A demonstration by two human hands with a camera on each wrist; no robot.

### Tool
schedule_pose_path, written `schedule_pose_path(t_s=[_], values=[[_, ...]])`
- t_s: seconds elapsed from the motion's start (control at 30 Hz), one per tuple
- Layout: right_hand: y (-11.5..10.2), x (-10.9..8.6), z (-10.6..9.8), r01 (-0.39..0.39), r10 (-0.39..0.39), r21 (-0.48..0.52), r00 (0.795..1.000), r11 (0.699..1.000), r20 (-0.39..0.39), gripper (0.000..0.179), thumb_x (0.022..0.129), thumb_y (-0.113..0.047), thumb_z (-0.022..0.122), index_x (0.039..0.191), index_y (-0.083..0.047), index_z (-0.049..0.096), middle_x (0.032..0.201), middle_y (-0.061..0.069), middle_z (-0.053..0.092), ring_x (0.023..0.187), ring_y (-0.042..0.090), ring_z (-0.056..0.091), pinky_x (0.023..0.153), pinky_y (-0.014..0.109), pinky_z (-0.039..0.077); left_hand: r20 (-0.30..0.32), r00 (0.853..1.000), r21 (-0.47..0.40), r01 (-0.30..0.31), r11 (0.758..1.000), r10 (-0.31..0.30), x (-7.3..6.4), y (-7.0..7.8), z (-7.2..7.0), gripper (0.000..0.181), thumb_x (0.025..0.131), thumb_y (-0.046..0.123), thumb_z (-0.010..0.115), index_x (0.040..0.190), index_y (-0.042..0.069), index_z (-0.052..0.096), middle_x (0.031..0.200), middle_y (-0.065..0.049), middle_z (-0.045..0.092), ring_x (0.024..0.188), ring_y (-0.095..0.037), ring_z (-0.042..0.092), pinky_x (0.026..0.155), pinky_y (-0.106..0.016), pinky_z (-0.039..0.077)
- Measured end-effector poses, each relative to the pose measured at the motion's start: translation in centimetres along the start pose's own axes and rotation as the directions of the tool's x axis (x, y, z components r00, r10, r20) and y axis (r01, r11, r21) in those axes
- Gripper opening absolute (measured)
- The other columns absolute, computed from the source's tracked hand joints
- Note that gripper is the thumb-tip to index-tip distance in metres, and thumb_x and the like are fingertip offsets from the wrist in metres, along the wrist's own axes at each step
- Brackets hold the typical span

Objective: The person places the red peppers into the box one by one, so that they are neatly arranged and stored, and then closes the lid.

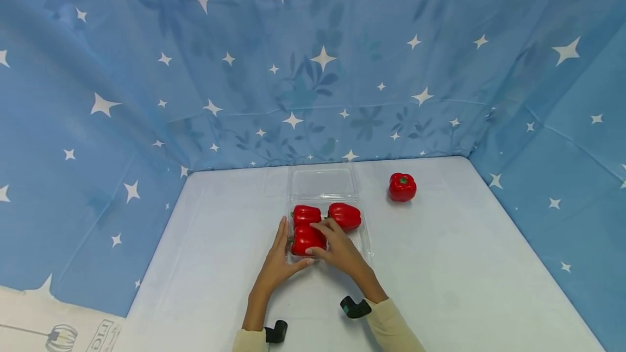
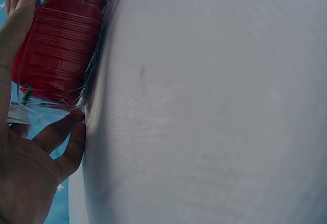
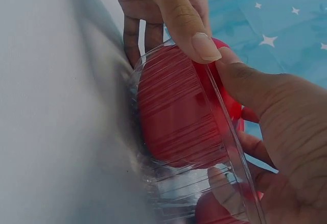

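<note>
A clear plastic clamshell box (image 1: 365,235) lies with its lid (image 1: 324,182) folded back, away from me. Inside are three red bell peppers: one at the front left (image 1: 304,239), one behind it (image 1: 306,214) and one at the back right (image 1: 346,215). My right hand (image 1: 344,254) grips the front-left pepper from above, thumb at its near side and fingers over its far side. Along the box's left wall, my left hand (image 1: 276,265) rests with straight fingers, its thumb at the front rim. The left wrist view shows the front pepper (image 2: 61,45) through the ribbed wall.
A fourth bell pepper (image 1: 402,188) stands upright on the white table (image 1: 440,265), right of the lid. Blue star-patterned cloth (image 1: 313,96) hangs behind the table and along both sides. Each wrist wears a small black camera, one on the left (image 1: 277,332).
</note>
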State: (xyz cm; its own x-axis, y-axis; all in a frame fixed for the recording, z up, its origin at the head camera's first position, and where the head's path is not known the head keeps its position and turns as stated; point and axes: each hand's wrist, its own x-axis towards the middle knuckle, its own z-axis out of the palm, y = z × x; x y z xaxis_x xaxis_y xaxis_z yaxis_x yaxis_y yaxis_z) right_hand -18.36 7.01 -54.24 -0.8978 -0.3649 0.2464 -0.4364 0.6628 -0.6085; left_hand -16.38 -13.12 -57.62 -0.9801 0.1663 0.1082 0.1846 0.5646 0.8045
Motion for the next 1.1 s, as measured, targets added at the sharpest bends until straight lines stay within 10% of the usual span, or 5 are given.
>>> schedule_pose_path(t_s=[0.23, 0.53, 0.93, 1.1], values=[[0.1, 0.0, -1.4, -0.022, 0.016, -0.112, 0.998, 0.993, -0.056, 0.07, 0.076, -0.039, 0.082, 0.136, -0.012, 0.056, 0.122, 0.01, 0.057, 0.109, 0.022, 0.059, 0.09, 0.042, 0.058, -0.003, 1.0, -0.005, 0.019, 1.0, -0.019, -0.1, 0.1, 0.1, 0.117, 0.073, 0.053, 0.079, 0.159, 0.02, 0.007, 0.166, 0.002, 0.006, 0.15, -0.031, 0.022, 0.109, -0.051, 0.041], [2.1, 0.4, -4.9, -0.084, 0.075, -0.027, 0.965, 0.996, -0.251, 0.046, 0.084, -0.024, 0.078, 0.125, -0.012, 0.063, 0.12, 0.009, 0.058, 0.112, 0.026, 0.06, 0.09, 0.045, 0.057, -0.011, 0.999, -0.022, 0.035, 0.999, -0.035, 0.0, 0.2, 0.2, 0.117, 0.073, 0.05, 0.081, 0.159, 0.02, 0.008, 0.166, 0.001, 0.008, 0.149, -0.033, 0.025, 0.107, -0.051, 0.042], [8.7, 1.3, -8.9, -0.378, 0.255, -0.09, 0.762, 0.921, -0.596, 0.053, 0.084, -0.012, 0.075, 0.131, -0.001, 0.054, 0.133, 0.025, 0.045, 0.125, 0.04, 0.046, 0.093, 0.057, 0.053, 0.001, 0.999, -0.012, 0.044, 0.999, -0.044, 0.3, 0.3, 0.2, 0.119, 0.072, 0.058, 0.078, 0.159, 0.022, 0.006, 0.166, 0.004, 0.006, 0.15, -0.031, 0.023, 0.108, -0.05, 0.041], [10.9, 1.3, -9.8, -0.514, 0.385, -0.102, 0.746, 0.852, -0.544, 0.073, 0.082, -0.013, 0.076, 0.145, -0.003, 0.039, 0.149, 0.031, 0.028, 0.135, 0.048, 0.032, 0.093, 0.067, 0.048, 0.003, 0.999, -0.005, 0.052, 0.999, -0.052, 0.1, 0.2, 0.2, 0.119, 0.071, 0.057, 0.079, 0.159, 0.023, 0.005, 0.166, 0.003, 0.006, 0.15, -0.031, 0.021, 0.108, -0.052, 0.04]])
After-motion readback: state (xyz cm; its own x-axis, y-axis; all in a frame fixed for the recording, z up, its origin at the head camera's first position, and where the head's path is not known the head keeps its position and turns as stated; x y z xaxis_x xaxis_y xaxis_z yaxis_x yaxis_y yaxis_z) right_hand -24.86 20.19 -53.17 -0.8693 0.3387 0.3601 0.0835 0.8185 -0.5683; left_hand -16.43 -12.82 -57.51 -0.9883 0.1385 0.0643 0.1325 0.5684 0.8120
